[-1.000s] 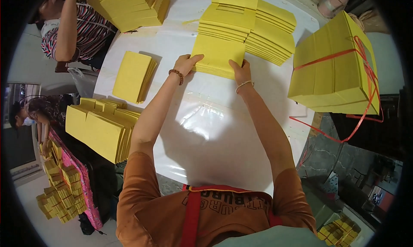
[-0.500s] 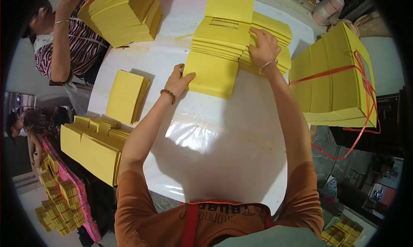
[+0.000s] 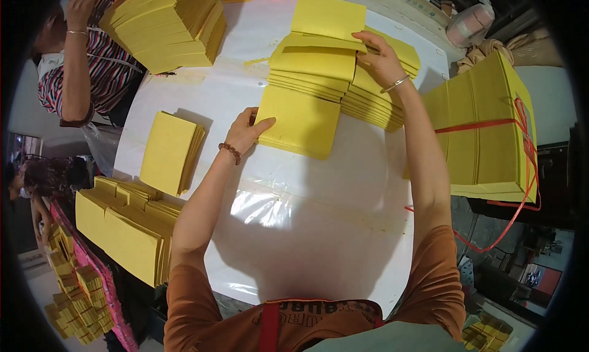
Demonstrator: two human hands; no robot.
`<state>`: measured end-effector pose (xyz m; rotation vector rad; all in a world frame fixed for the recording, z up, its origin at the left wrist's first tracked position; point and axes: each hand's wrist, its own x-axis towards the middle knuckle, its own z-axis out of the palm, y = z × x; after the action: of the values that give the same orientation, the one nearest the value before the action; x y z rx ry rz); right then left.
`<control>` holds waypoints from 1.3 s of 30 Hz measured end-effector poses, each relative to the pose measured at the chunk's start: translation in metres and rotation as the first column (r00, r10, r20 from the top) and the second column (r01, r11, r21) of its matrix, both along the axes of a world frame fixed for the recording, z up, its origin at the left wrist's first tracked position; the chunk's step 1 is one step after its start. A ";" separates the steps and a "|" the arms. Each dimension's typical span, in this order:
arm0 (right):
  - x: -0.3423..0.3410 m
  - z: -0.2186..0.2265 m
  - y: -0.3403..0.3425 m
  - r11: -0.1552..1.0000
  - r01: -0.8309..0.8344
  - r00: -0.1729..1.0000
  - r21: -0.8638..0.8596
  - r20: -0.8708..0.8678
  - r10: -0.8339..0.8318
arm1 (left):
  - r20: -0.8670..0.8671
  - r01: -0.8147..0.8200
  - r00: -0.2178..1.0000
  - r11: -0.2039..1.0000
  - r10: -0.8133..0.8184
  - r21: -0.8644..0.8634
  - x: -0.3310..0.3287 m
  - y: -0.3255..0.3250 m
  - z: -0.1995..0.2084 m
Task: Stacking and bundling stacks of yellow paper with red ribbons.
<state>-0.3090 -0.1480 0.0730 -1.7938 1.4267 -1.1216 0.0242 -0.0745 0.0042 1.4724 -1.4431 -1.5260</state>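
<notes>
A fanned row of yellow paper stacks [image 3: 319, 70] lies across the white table [image 3: 319, 229] in front of me. My left hand [image 3: 245, 130] rests on the left edge of the nearest yellow stack [image 3: 300, 122], thumb on top, fingers along its side. A bead bracelet sits on that wrist. My right hand [image 3: 380, 57] reaches farther back and grips the edge of a yellow stack in the row, fingers curled over the sheets. A thin bangle is on the right wrist.
A small yellow stack [image 3: 169, 153] lies at the table's left. More yellow bundles [image 3: 123, 229] sit lower left. A tall bundle tied with red string [image 3: 485, 131] stands at right. Another person in a striped shirt [image 3: 80, 70] handles a large yellow pile [image 3: 169, 21] at the back left.
My right hand has moved from the near stack up and back onto the farther stacks. My left hand has stayed at the near stack's left edge.
</notes>
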 end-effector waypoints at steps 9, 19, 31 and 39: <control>0.011 0.012 -0.033 0.867 0.495 0.868 0.054 -0.057 -0.492 | -0.103 -0.031 0.994 0.998 0.037 0.062 0.001 0.003 0.006; 0.016 -0.003 -0.075 0.791 0.596 0.802 0.140 -0.055 -0.594 | -0.115 -0.024 0.993 0.996 0.034 0.087 -0.006 0.003 0.006; 0.049 -0.012 -0.084 0.965 0.043 0.507 0.257 -0.838 0.201 | -0.085 -0.031 0.996 0.999 0.034 0.036 -0.006 0.006 0.000; 0.064 -0.036 -0.076 0.926 0.111 0.576 0.360 -0.783 0.235 | -0.068 -0.057 0.996 0.998 0.056 -0.014 0.001 0.010 -0.009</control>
<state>-0.2452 -0.2236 0.0374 -2.1298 1.8775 0.1584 0.0248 -0.0648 -0.0045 1.4273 -1.3598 -1.5121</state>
